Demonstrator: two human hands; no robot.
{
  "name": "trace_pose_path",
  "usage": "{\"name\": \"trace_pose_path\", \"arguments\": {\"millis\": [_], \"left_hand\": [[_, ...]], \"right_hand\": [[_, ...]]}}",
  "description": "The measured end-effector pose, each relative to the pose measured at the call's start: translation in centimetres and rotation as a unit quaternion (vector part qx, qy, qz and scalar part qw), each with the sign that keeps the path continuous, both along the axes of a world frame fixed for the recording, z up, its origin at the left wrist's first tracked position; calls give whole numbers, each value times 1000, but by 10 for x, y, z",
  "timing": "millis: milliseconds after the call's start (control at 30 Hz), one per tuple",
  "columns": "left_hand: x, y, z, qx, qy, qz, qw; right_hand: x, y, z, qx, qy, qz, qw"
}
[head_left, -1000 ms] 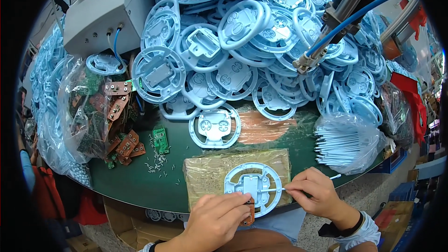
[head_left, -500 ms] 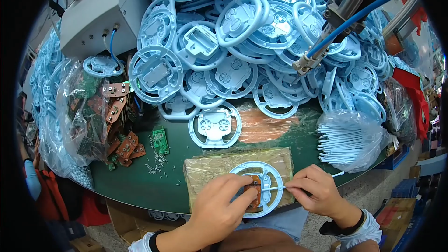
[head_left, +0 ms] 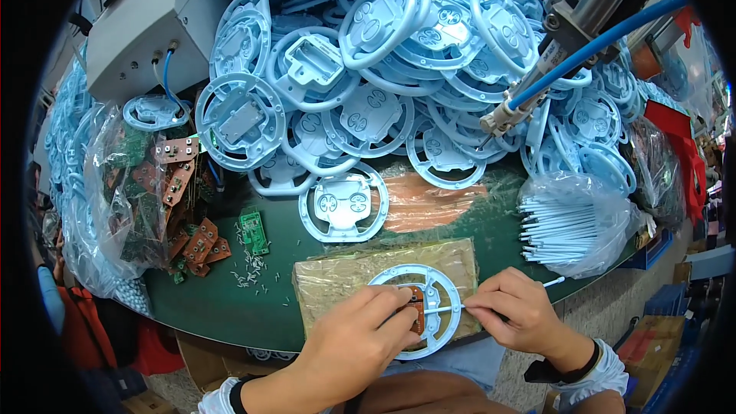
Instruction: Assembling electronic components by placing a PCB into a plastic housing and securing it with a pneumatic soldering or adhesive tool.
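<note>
A light blue plastic wheel-shaped part point(head_left: 438, 285) lies on a tan cardboard pad point(head_left: 337, 280) at the near edge of the green table. My left hand point(head_left: 360, 333) presses a small brown circuit board point(head_left: 416, 316) into the part's middle. My right hand point(head_left: 515, 308) pinches a thin pale blue stick point(head_left: 448, 309) whose tip points at the board.
A big heap of the same blue parts point(head_left: 399, 54) fills the back of the table. One single part point(head_left: 343, 203) lies alone in front of the heap. A bag of circuit boards point(head_left: 146, 199) sits left, a bag of blue sticks point(head_left: 571, 226) right. A pneumatic tool point(head_left: 537, 92) hangs above. Loose screws point(head_left: 253, 268) lie nearby.
My left hand has moved onto the part and set the brown board in its middle. My right hand has stayed at the part's right side with the stick.
</note>
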State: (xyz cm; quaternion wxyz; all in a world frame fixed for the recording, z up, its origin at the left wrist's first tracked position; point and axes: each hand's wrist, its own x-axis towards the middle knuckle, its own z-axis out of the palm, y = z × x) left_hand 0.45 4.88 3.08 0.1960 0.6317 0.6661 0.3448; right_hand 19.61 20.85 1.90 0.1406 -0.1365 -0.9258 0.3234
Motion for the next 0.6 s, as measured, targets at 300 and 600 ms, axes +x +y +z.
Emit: {"name": "trace_pose_path", "arguments": {"millis": [300, 600], "left_hand": [[17, -10, -5, 11, 166, -33, 986], [14, -19, -8, 23, 122, -17, 992]], "right_hand": [[-14, 17, 36, 83, 15, 15, 996], [-111, 131, 172, -116, 234, 12, 965]]}}
